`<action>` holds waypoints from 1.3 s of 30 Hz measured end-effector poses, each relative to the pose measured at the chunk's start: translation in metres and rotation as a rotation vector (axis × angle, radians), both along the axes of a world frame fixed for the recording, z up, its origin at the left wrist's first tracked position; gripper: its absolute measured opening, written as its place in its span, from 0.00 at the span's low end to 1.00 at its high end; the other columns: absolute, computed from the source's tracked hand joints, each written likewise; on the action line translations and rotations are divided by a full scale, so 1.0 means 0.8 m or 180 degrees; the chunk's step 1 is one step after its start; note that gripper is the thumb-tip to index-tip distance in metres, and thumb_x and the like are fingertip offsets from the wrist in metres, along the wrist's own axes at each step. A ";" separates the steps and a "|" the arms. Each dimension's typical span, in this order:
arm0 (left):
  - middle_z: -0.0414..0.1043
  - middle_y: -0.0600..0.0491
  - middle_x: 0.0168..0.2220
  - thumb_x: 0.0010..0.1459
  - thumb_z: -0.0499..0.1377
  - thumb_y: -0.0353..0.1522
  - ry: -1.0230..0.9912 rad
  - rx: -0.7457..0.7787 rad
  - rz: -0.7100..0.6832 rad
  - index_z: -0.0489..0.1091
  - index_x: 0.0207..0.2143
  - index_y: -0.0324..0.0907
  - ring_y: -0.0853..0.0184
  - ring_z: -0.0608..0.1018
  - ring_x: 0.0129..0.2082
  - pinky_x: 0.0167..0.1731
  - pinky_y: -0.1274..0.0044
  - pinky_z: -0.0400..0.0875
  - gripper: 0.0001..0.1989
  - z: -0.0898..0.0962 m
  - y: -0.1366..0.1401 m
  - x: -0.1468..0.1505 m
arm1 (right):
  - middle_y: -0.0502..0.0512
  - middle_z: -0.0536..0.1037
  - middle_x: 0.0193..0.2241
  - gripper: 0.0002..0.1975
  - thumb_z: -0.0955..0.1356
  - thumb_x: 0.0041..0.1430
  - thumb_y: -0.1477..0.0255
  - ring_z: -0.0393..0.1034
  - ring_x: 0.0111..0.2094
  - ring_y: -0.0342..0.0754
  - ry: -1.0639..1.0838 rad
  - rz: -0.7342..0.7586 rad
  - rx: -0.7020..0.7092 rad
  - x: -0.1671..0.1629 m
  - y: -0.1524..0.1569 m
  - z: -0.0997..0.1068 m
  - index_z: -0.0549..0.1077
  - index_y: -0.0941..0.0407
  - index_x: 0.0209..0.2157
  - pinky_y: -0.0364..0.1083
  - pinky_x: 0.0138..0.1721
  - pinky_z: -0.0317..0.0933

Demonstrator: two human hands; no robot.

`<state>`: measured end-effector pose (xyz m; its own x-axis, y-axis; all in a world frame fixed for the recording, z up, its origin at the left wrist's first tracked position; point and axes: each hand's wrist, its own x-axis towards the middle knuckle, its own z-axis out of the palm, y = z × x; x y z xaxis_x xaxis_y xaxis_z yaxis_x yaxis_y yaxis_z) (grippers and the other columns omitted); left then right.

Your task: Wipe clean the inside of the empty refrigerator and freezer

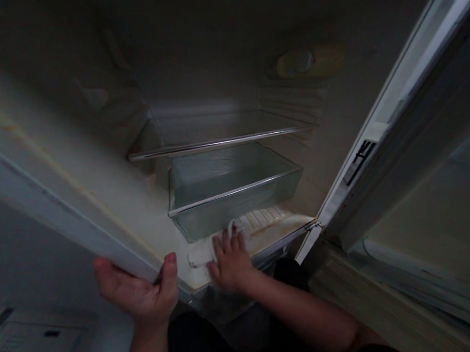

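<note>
In the dim head view, an open refrigerator (285, 197) with a pale, stained interior fills the middle. My right hand (230, 260) reaches in at the bottom and presses a white cloth (203, 252) onto the refrigerator floor (275, 230), fingers spread over it. Part of the cloth is under the fingers, so its full shape is hidden. At lower left, my left hand (140, 286) grips the front edge of the refrigerator's side wall (136, 260), thumb inside and fingers outside. Just behind the right hand is a clear drawer (234, 197).
Above the drawer runs a glass shelf (221, 142) with a shiny front rim. A yellowish lamp cover (300, 63) is on the inner wall. The open door (422, 207) stands at right, near a hinge (315, 226). My dark-clothed knees (200, 339) are below.
</note>
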<state>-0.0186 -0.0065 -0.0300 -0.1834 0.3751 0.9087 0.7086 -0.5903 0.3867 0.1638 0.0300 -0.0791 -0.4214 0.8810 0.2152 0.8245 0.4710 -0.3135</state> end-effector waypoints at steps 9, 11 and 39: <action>0.18 0.40 0.74 0.46 0.73 0.32 -0.0123 -0.0331 0.0095 0.30 0.72 0.43 0.45 0.24 0.74 0.73 0.52 0.31 0.64 -0.028 0.006 -0.025 | 0.65 0.57 0.71 0.36 0.59 0.71 0.50 0.42 0.73 0.68 0.0196 0.0708 0.0373 0.013 -0.014 -0.007 0.59 0.56 0.70 0.66 0.69 0.47; 0.17 0.38 0.74 0.47 0.72 0.33 -0.0238 -0.0425 0.0098 0.30 0.72 0.41 0.46 0.25 0.74 0.72 0.52 0.28 0.63 -0.027 0.006 -0.024 | 0.65 0.57 0.70 0.39 0.60 0.68 0.46 0.43 0.73 0.68 0.0209 0.0432 0.0377 0.060 0.002 -0.013 0.60 0.55 0.70 0.67 0.68 0.49; 0.75 0.40 0.57 0.56 0.65 0.45 0.0567 -0.3574 -0.2513 0.72 0.56 0.41 0.51 0.76 0.58 0.59 0.60 0.70 0.28 -0.121 -0.101 0.123 | 0.59 0.79 0.53 0.39 0.74 0.47 0.41 0.69 0.60 0.58 0.6662 -0.0406 -0.3102 0.064 -0.202 -0.093 0.79 0.54 0.52 0.54 0.66 0.56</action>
